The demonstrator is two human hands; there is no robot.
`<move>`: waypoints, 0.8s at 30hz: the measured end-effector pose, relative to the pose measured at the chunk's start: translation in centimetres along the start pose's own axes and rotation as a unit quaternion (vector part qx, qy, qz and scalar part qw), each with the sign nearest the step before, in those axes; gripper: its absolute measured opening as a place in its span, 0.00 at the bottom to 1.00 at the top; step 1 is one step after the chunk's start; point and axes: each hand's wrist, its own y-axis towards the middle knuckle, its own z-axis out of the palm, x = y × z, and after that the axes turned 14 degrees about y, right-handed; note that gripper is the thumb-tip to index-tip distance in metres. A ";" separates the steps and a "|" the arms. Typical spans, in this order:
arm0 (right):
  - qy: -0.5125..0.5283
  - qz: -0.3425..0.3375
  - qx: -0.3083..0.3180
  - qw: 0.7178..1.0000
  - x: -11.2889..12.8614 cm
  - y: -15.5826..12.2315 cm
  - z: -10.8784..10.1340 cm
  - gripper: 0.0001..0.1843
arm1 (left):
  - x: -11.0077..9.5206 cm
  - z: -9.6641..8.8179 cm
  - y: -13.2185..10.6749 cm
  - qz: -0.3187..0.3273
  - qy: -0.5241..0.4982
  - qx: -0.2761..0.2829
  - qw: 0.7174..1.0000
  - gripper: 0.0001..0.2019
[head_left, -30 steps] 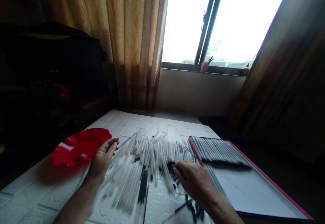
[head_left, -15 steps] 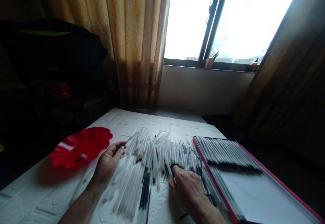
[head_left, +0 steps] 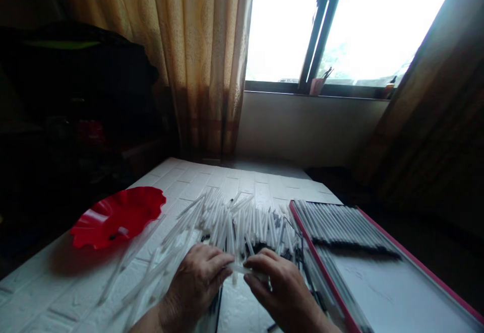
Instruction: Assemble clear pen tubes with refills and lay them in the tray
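Close together over the near middle of the table are my left hand (head_left: 202, 277) and my right hand (head_left: 280, 283). Both are closed, pinching a translucent white pen barrel (head_left: 240, 268) that lies level between the fingertips. Whether a smaller part is hidden in my right fingers I cannot tell. Beyond the hands spreads a heap of loose white pen barrels (head_left: 218, 219), with black pieces (head_left: 206, 237) mixed in. More clear barrels (head_left: 143, 277) lie loosely left of my left hand. Dark thin rods are partly covered by that hand.
To the right stands a pink-rimmed tray (head_left: 316, 260), where a row of white pens with black ends (head_left: 344, 227) lies side by side. A red wavy-edged bowl (head_left: 119, 217) with small dark bits sits at left. Beyond the table are a curtain (head_left: 204, 61) and a window.
My left hand has moved right from beside the bowl and met my right hand. The barrel now spans both hands. The bowl and tray stay in place on the table.
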 end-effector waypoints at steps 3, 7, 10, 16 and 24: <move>0.195 0.061 -0.050 0.978 -0.5 0.0 0.4 0.09 | -0.3 -0.1 0.0 0.018 0.002 0.032 0.999 0.10; 0.338 0.098 -0.074 0.933 -0.5 0.0 1.1 0.15 | -1.1 -0.5 0.0 0.029 -0.025 0.062 0.997 0.14; 0.327 0.061 -0.120 0.936 -0.1 -0.1 1.5 0.17 | -1.6 -0.6 -0.1 0.037 -0.026 0.065 0.997 0.13; 0.269 0.067 -0.179 0.944 -0.4 -0.3 1.6 0.20 | -0.4 -1.1 0.0 -0.027 0.027 0.096 0.995 0.06; 0.138 -0.012 -0.147 0.979 -1.3 -0.2 1.9 0.17 | 4.7 -5.5 1.3 -0.228 0.141 0.127 0.955 0.11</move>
